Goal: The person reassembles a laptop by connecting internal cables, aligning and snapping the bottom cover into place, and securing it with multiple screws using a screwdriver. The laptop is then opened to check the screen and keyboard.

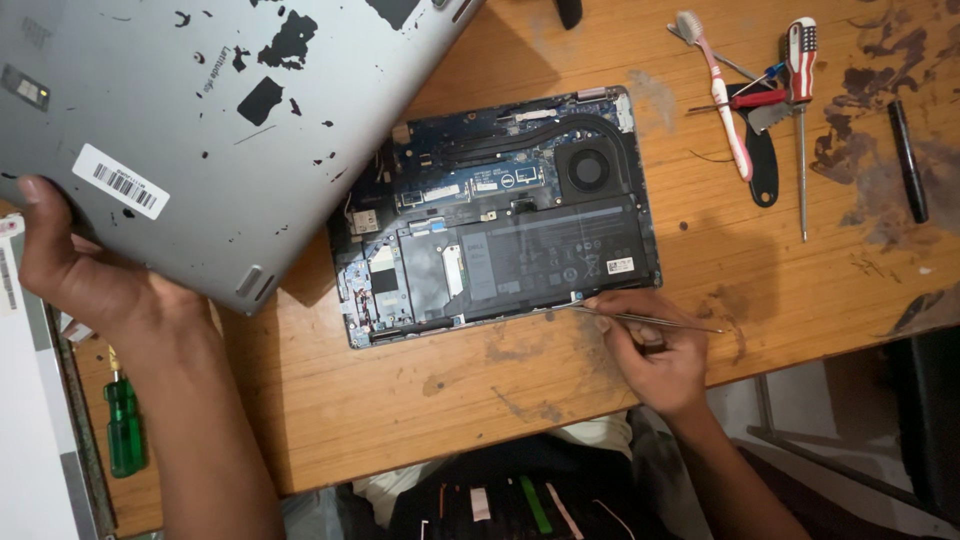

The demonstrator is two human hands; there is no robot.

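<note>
An opened laptop (500, 215) lies bottom-up on the wooden table, its black battery, fan and circuit boards exposed. My left hand (85, 270) grips the edge of the grey bottom cover (200, 120), holding it lifted and tilted over the laptop's left side. The cover is scuffed, with a white barcode sticker. My right hand (650, 350) rests at the laptop's near right corner, pinching thin metal tweezers (650, 320) whose tip touches the case edge by the battery.
Beyond the laptop at the right lie a pink-and-white toothbrush (725, 95), a red-and-white screwdriver (802, 110), a small red tool and a black pen (908, 160). A green-handled screwdriver (125, 425) lies at the near left beside a white panel (30, 440). The table edge runs close to my body.
</note>
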